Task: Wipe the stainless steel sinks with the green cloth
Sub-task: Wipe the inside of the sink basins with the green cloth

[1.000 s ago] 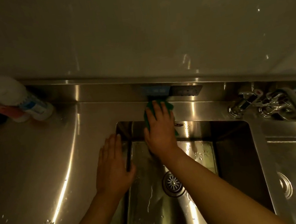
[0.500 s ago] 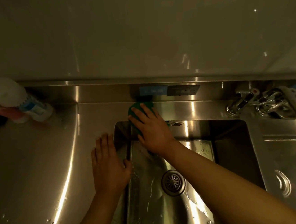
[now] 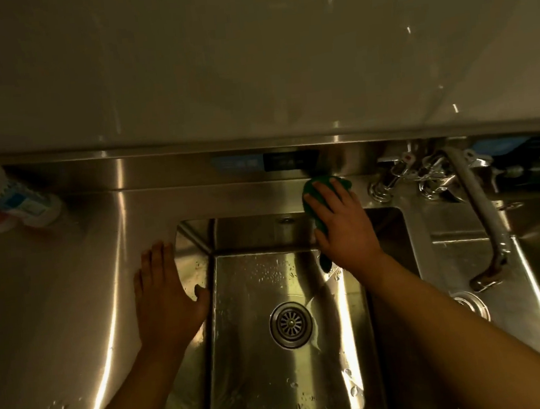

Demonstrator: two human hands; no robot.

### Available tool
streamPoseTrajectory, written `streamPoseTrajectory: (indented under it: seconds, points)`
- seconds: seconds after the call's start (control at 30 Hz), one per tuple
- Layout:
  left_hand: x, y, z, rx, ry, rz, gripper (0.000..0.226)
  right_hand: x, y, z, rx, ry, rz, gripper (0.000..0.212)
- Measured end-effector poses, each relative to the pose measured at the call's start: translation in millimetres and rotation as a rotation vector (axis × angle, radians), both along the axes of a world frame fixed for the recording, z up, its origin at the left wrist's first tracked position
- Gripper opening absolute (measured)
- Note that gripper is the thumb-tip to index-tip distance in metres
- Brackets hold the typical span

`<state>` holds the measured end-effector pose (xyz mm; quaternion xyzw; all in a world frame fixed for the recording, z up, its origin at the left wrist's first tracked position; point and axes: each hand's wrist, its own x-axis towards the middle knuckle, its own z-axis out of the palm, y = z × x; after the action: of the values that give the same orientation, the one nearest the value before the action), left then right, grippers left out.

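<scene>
A stainless steel sink with a round drain and a wet floor lies in front of me. My right hand presses the green cloth flat against the back rim of the sink, near its right corner, with straight fingers; most of the cloth is under the palm. My left hand rests flat on the counter at the sink's left rim, thumb over the edge. A second sink lies to the right.
A faucet with taps stands behind the divider between the sinks, its spout over the right one. A white spray bottle lies at the back left of the steel counter. Water droplets sit near the counter's front.
My right hand has slid the green cloth to the right along the sink's back rim, from left of its middle to near the right corner. The left hand stays on the left rim.
</scene>
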<state>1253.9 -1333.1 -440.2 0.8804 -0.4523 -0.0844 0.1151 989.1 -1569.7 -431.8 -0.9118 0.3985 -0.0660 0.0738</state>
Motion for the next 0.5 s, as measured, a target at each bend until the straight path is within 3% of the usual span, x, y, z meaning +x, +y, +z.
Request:
streamPoseTrajectory:
  seconds: [0.2, 0.4, 0.5]
  points:
    - [-5.0, -3.2, 4.2, -0.028, 0.007, 0.012, 0.099, -35.6, -11.5, -1.2, -0.008, 0.050, -0.129, 0.072]
    - [-2.3, -2.8, -0.8, -0.019, -0.005, 0.004, 0.100, 2.9, 11.9, -1.3, 0.032, -0.007, -0.363, 0.070]
    - [-1.1, -2.4, -2.9, -0.022, -0.009, -0.008, 0.101, 37.2, 32.2, -1.2, 0.088, -0.049, -0.301, 0.073]
